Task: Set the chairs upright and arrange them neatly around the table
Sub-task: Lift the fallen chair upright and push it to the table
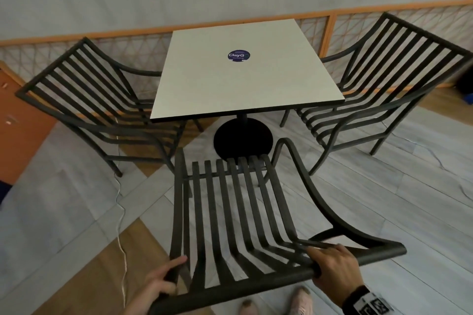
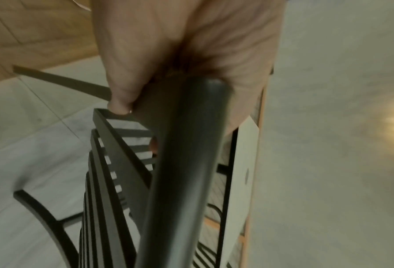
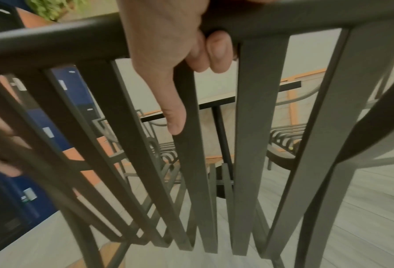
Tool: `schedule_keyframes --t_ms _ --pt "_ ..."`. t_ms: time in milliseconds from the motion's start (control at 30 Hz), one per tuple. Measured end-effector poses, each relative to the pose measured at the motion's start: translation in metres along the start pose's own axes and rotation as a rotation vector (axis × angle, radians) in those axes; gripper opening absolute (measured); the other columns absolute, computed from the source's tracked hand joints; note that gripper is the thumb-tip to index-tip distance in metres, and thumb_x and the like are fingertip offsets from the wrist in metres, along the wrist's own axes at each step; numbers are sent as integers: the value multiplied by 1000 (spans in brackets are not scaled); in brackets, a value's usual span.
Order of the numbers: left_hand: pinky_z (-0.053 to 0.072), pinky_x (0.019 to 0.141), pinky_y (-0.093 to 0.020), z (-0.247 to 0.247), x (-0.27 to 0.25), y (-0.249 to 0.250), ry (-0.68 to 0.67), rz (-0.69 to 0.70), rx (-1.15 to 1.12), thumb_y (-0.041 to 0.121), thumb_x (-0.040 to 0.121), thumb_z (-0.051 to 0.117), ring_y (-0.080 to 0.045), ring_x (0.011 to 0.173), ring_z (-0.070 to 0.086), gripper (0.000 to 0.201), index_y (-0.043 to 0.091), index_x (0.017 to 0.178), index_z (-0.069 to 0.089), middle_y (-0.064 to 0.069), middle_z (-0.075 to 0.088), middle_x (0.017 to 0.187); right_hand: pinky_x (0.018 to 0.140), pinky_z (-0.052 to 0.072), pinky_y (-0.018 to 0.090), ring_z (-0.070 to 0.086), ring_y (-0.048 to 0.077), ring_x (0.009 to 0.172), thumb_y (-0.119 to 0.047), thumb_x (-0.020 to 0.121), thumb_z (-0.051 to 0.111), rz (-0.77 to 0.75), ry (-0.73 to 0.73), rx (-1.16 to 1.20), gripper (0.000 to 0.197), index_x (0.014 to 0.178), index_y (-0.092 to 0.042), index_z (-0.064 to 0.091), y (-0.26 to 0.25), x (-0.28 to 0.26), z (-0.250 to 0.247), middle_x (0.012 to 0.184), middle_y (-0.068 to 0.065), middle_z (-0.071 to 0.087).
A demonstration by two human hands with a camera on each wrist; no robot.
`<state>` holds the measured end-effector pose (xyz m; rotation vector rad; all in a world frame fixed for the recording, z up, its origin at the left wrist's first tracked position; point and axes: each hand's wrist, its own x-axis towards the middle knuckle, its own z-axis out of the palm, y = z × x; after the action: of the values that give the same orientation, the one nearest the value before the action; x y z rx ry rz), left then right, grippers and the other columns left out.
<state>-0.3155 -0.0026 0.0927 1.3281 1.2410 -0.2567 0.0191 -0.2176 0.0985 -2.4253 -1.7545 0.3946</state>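
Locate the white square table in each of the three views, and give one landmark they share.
Head: the white table sits upper centre, between two upright chairs.
Left wrist: seen edge-on as a pale strip right of centre, beyond the dark top rail.
Right wrist: its dark edge and underside show mid-frame through the slats.
Shared landmark: the held chair's top rail, gripped by the left hand and right hand.

Both hands are bare, without rings or gloves. The right hand point(image 1: 332, 267) has a black band point(image 1: 354, 295) round its wrist at the lower right of the head view, carrying a white block point(image 1: 372, 305) printed with black square patterns. The left hand point(image 1: 156, 285) shows no sleeve. Two pale pink shoes point(image 1: 302, 300) sit at the bottom edge.
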Motion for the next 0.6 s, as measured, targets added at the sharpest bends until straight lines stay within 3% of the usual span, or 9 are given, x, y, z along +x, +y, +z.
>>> schedule_keyframes --t_ms 33,100,167,233,367,433,500,567,600 --pt "33 87 5 -4 -2 -4 12 19 -34 -4 83 53 -30 142 28 54 14 133 39 -13 38 143 60 57 32 66 6 56 -27 34 89 -15 -9 -10 48 72 -35 61 -5 3 3 57 -14 67" --pt "30 87 5 -9 -2 -13 14 63 -65 11 67 52 -29 142 29 65 13 130 40 -10 41 137 63 58 34 67 7 58 -29 39 88 -34 -42 -44 47 74 -36 59 -14 6 10 58 -13 68" --pt "33 97 -13 -14 0 -25 9 80 -158 9 54 51 -26 136 36 80 4 133 43 -14 43 137 61 58 34 66 8 56 -30 38 88 -19 -96 -78 46 74 -36 59 -22 10 15 54 -10 66" --pt "37 93 -27 -13 6 -39 14 76 -331 4 49 55 -22 123 46 80 7 129 53 -13 50 136 56 56 33 64 9 49 -31 35 88 3 -149 -96 47 74 -35 62 -27 13 20 48 -7 63" --pt "43 91 -35 -13 12 -38 4 85 -457 -10 69 49 -24 114 55 62 15 124 59 -14 51 138 57 55 33 62 7 48 -35 37 88 28 -183 -134 49 79 -37 63 -31 17 26 48 -6 62" --pt "42 91 -32 -16 15 -30 -1 82 -413 -19 75 42 -17 110 55 61 16 122 60 -11 49 137 56 54 31 61 6 47 -33 40 89 29 -171 -117 47 77 -36 60 -32 18 25 47 -7 61" --pt "36 97 -28 -23 14 -20 4 100 -251 -18 78 46 -15 122 46 59 23 116 64 -7 45 140 55 53 29 59 6 46 -30 41 88 8 -158 -116 47 75 -35 57 -33 18 25 47 -10 60" --pt "30 106 -29 -23 8 -3 -29 97 16 3 85 58 -16 132 38 40 32 110 66 -1 43 143 57 53 28 59 6 52 -28 42 88 -29 -117 -109 47 75 -35 55 -29 17 20 53 -12 61" --pt "30 108 -29 -18 1 10 -76 95 186 26 87 63 -14 131 40 23 34 109 66 3 46 141 60 52 29 60 8 58 -30 45 87 -46 -106 -105 45 76 -35 55 -24 17 17 60 -13 63"
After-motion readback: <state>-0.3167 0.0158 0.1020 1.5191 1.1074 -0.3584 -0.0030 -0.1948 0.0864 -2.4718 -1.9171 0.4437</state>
